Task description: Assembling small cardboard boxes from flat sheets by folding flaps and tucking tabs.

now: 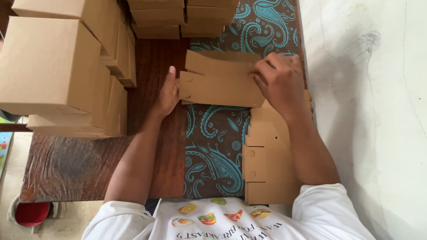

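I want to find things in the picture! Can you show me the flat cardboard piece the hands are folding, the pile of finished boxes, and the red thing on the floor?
flat cardboard piece [220,84], head view, middle panel.
finished boxes [44,62], head view, top of the nearest box.
red thing [32,213], head view, its middle.

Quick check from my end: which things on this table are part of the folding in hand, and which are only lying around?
In hand:
- flat cardboard blank, held by the left hand and right hand
- stack of unfolded blanks under the right forearm
- folded boxes stacked at left

Lying about:
- paisley cloth
- wooden table
- red bowl on the floor
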